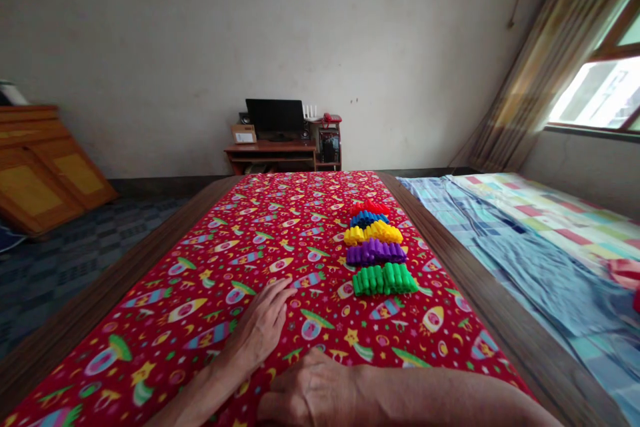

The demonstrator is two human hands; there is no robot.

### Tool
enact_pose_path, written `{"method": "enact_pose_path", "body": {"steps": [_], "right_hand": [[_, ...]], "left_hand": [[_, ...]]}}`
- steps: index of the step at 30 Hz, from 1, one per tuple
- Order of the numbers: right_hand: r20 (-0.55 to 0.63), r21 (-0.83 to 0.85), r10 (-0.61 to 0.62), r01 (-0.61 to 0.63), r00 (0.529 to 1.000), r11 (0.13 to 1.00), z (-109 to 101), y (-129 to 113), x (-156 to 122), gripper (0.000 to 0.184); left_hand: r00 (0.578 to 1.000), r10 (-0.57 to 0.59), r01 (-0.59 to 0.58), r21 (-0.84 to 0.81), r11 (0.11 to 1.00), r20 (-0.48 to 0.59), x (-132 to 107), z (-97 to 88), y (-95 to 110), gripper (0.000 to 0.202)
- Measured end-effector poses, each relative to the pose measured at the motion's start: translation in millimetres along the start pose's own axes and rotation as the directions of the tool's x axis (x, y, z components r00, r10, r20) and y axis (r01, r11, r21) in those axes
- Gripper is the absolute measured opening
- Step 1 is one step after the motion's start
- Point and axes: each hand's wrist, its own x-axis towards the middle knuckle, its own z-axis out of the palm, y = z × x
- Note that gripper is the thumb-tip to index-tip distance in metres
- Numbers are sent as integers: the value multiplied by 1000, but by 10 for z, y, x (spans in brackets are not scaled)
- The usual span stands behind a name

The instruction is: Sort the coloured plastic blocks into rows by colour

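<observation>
My left hand (264, 320) lies on the red patterned cloth (215, 300), palm down, with its fingers stretched out and nothing visible in them. Close to my body, my right hand (307, 390) rests on the same cloth with bent fingers turned to the left. Whatever may be under those fingers is hidden. Ahead and to the right, rows of ribbed, tube-like pieces line up from near to far: green (385, 279), purple (377, 253), yellow (373, 233), blue (369, 219) and red (370, 207). Neither hand touches these rows.
The cloth covers a long table with dark wooden edges (480, 280). A bed with a blue sheet (520, 267) stands along the right. By the far wall is a desk (270, 147) with a monitor (275, 116). A wooden cabinet (50, 167) stands at the left.
</observation>
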Motion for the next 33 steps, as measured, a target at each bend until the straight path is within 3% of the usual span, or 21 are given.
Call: {"method": "enact_pose_path", "body": {"steps": [14, 22, 25, 27, 28, 30, 31, 33], "right_hand": [[39, 70, 18, -21, 999, 997, -134, -7, -5, 24], [-1, 53, 34, -34, 999, 998, 43, 28, -7, 30], [-16, 58, 15, -14, 1000, 998, -150, -33, 31, 31], [-101, 64, 20, -14, 995, 998, -475, -36, 15, 33], [-190, 76, 63, -49, 980, 996, -683, 4, -27, 34], [-391, 168, 202, -146, 898, 975, -1126, 214, -215, 34], [-494, 233, 300, -209, 816, 950, -1328, 390, -363, 35], [-650, 368, 508, -351, 565, 861, -1625, 864, -733, 43]], "left_hand": [[1000, -17, 17, -34, 999, 5, 17, -34, 19, 37], [999, -26, 27, -56, 998, 19, 10, -40, 48, 37], [999, -20, 21, -39, 999, 29, -10, -33, 47, 36], [1000, -17, 18, -52, 998, 26, -22, -36, 51, 38], [1000, -17, 19, -72, 997, 18, -24, -42, 58, 40], [1000, -26, 26, -113, 993, 3, -8, -55, 92, 46], [1000, -27, 27, -124, 992, 3, 12, -57, 124, 49], [999, -1, 5, -123, 992, 37, 79, -36, 232, 55]]}}
